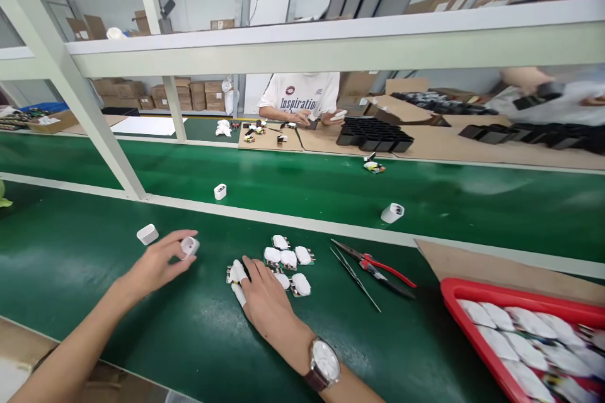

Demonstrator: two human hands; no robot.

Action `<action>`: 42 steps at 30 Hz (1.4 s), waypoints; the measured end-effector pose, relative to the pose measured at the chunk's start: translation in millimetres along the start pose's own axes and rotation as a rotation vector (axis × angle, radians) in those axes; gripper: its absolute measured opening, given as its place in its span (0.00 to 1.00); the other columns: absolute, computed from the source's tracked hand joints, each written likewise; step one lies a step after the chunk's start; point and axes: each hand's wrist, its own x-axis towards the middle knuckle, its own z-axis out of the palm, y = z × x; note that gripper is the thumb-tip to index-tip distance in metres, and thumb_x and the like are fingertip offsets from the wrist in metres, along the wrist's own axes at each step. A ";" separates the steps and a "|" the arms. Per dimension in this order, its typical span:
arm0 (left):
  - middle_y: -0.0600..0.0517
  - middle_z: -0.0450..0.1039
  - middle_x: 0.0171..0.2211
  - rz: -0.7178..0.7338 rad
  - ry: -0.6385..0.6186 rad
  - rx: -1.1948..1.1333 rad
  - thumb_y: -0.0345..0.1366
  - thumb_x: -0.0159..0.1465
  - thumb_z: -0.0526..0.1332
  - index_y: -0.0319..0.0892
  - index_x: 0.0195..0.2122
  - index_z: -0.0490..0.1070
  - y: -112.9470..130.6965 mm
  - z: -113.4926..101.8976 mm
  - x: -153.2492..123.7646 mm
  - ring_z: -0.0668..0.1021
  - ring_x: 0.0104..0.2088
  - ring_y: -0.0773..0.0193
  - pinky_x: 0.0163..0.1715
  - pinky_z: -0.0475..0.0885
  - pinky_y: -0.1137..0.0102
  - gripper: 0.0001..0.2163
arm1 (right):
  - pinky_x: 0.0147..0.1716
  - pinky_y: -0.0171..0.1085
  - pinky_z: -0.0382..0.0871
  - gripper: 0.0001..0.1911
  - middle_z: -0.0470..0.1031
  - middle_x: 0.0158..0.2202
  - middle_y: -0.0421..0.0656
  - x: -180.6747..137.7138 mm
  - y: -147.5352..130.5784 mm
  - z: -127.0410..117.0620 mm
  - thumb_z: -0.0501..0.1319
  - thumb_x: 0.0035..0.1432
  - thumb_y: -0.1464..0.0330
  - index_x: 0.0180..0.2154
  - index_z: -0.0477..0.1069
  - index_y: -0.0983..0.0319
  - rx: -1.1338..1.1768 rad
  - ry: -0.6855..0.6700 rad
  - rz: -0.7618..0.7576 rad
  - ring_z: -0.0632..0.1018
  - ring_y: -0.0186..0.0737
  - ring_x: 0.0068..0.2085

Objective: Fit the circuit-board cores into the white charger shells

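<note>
My left hand (158,262) pinches a small white plastic shell (190,245) between its fingertips, just above the green work surface (94,277). My right hand (265,293), with a wristwatch and white finger cots, rests its fingers on a small white part (235,274) at the left end of a cluster of several white charger parts (288,261). Another white shell (147,234) lies left of my left hand.
Red-handled pliers (378,267) and tweezers (354,278) lie right of the cluster. A red tray (460,289) of bagged parts sits at the lower right. White shells (392,213) (220,191) ride the conveyor belt. A person (302,97) works opposite beside black trays (373,135).
</note>
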 end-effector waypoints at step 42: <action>0.47 0.72 0.64 -0.040 -0.274 -0.296 0.32 0.73 0.62 0.54 0.70 0.58 32.4 86.2 4.8 0.75 0.64 0.54 0.63 0.74 0.55 0.27 | 0.49 0.53 0.79 0.12 0.75 0.53 0.53 -10.9 12.2 -31.3 0.57 0.70 0.78 0.52 0.69 0.62 0.317 0.175 0.000 0.76 0.51 0.51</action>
